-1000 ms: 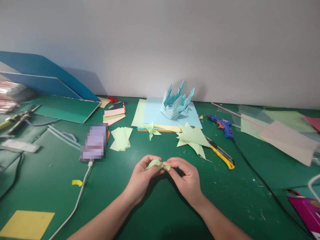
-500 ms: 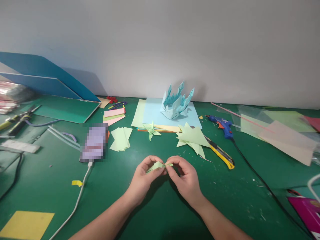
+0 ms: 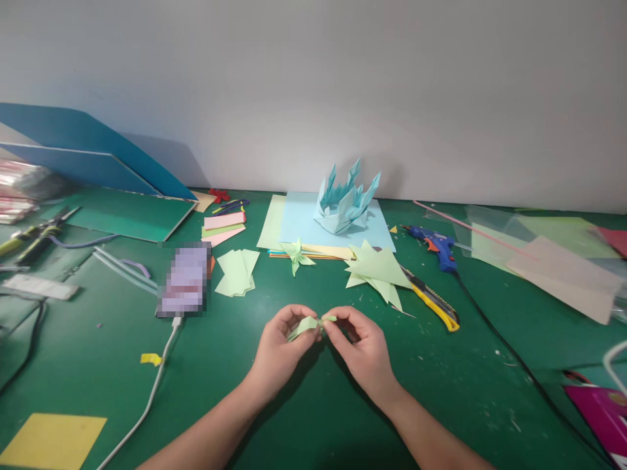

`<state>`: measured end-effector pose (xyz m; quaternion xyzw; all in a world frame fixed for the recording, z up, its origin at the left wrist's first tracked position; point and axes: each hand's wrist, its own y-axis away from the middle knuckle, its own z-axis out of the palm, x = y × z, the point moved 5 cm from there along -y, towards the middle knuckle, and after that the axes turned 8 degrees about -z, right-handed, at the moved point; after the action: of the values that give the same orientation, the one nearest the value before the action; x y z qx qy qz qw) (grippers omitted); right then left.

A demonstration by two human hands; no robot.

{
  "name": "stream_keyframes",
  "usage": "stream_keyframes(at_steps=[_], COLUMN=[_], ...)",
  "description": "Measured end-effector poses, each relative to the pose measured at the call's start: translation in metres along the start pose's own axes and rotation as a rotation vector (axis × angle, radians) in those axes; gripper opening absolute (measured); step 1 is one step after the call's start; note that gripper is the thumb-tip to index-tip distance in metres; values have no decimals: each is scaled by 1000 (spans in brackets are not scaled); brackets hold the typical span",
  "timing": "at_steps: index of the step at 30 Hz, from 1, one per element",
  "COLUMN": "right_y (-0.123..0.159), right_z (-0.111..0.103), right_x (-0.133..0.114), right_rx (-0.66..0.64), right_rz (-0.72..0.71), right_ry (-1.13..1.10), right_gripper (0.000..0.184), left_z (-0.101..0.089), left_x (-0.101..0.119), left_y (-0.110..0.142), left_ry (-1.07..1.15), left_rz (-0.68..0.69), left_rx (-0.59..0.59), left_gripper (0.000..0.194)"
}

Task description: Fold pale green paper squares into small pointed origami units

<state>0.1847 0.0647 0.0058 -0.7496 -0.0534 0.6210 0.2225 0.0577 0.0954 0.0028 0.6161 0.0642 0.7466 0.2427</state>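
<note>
Green paper point(image 3: 307, 324) is pinched in the fingers of left hand point(image 3: 280, 343) and right hand point(image 3: 361, 339), toward the tabletop's point(image 3: 196, 378) near edge; its narrow middle could be torn by hard pulling; the way to the crown point(image 3: 340, 214), by the back edge, is partly barred by a flower point(image 3: 296, 256), cut sheets point(image 3: 378, 266) and cutter point(image 3: 435, 303).

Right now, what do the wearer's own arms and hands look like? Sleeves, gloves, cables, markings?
Left hand and right hand are both ungloved. Left forearm and right forearm show no sleeves as far as the frame reaches. No watch, bracelet, cable or marking visible on either. Some fingers are partly hidden, so can't rule out a ring.
</note>
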Motion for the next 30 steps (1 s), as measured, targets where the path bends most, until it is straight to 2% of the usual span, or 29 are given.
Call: stream_keyframes(at_steps=[8,15,22,25,30], right_y=[-3,-1,0,0,0], right_z=[2,3,4,3,5], right_x=[0,3,11,9,-4], right_rx=[-47,-27,-18,-59,-170], right_rz=[42,108,184,127,-104], right_ry=[-5,-42,-136,-84,55], right_gripper=[11,13,13,11,27], left_z=[-6,-5,-5,-7,-11], left_x=[-2,-1,-1,-3,0], left_y=[-3,-2,-2,-3,-5], left_ry=[-25,-47,-93,-147,-240], left_rz=[37,12,11,3,36], left_rx=[48,79,52,57,60], left_gripper=[27,29,24,17,14])
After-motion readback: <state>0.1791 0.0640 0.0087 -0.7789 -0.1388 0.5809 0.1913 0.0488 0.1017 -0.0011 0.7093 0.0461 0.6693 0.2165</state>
